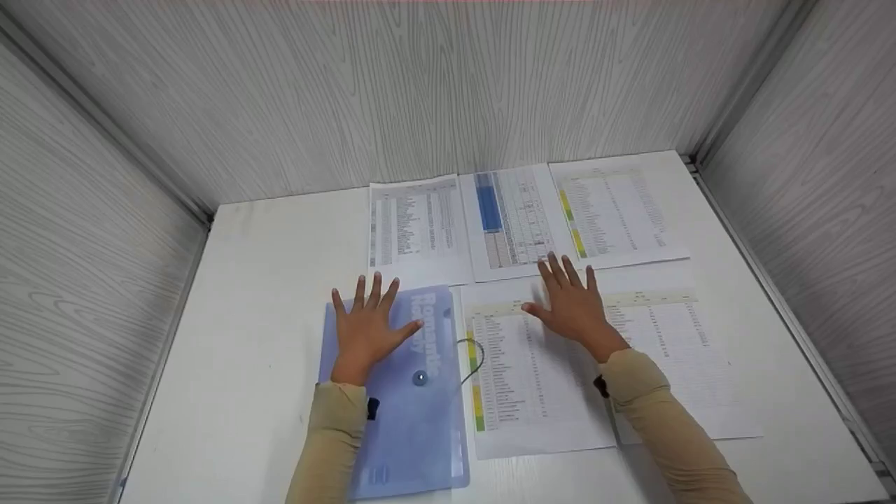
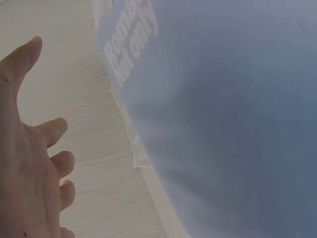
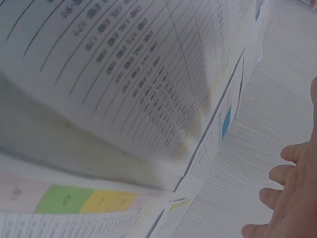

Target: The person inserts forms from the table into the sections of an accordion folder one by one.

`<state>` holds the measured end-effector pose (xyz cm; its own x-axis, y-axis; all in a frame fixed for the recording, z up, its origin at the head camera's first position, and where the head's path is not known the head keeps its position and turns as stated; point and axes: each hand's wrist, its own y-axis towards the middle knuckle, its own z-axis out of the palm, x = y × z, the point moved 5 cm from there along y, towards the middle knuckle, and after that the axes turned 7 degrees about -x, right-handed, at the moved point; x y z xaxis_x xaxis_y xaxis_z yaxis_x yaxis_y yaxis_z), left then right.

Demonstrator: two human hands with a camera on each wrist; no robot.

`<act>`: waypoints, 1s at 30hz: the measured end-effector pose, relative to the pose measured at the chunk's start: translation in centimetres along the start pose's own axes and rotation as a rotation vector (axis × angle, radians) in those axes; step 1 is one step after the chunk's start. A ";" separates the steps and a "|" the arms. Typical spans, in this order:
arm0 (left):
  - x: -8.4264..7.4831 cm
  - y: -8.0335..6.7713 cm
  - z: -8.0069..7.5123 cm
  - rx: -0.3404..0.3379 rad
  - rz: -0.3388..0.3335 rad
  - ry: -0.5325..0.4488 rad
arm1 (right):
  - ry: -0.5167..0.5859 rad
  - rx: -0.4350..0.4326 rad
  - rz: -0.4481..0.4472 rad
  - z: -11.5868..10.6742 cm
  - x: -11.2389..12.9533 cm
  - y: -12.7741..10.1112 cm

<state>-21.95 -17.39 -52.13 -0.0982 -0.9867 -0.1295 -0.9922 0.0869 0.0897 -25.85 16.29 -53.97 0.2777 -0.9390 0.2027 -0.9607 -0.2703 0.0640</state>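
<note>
Left hand (image 1: 367,332), nearer, fingers spread wide and empty, is over the blue folder (image 1: 411,423), whose long axis runs near-to-far; right hand (image 1: 575,313), likewise splayed, over printed sheets (image 1: 525,378) right of folder.

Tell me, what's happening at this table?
A person has both hands spread open, gripping nothing. The left hand is over a blue folder, and the right hand is over printed sheets. Five sheets lie out: three in a back row, two nearer the person, to the right of the folder. A thin cord loops out from the folder's right edge.
</note>
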 end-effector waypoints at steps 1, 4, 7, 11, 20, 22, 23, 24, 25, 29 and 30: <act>-0.1 -0.2 0.1 0.000 0.004 0.002 | 0.004 0.000 -0.007 0.1 0.3 0.0; -0.3 -0.7 0.6 0.020 0.014 0.013 | 0.021 0.006 -0.028 0.5 1.2 0.0; -0.7 -1.2 1.1 0.052 0.023 0.009 | 0.021 0.010 -0.052 0.9 2.0 -0.2; -1.5 -1.8 1.3 0.081 0.039 0.008 | 0.010 0.013 -0.088 1.4 3.3 -0.3; -2.9 -2.9 1.7 0.145 0.050 -0.038 | -0.027 0.067 -0.178 2.6 6.5 0.0; -3.1 -3.2 1.9 0.160 0.044 -0.057 | -0.031 0.076 -0.203 2.8 7.1 0.1; -3.2 -3.3 1.9 0.163 0.042 -0.064 | -0.037 0.081 -0.214 3.0 7.4 0.1; -3.3 -3.5 2.0 0.172 0.037 -0.069 | -0.042 0.087 -0.226 3.2 7.7 0.1; -3.4 -3.6 2.2 0.180 0.032 -0.072 | -0.046 0.093 -0.239 3.3 7.9 0.2; -3.9 -4.1 2.6 0.215 0.012 -0.103 | -0.069 0.133 -0.287 4.1 8.8 0.3; -4.1 -4.2 2.7 0.226 0.006 -0.111 | -0.070 0.142 -0.298 4.3 9.0 0.3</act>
<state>-17.59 -13.34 -54.69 -0.1000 -0.9659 -0.2387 -0.9823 0.1340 -0.1310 -23.66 6.88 -56.32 0.5505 -0.8250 0.1275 -0.8295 -0.5578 -0.0277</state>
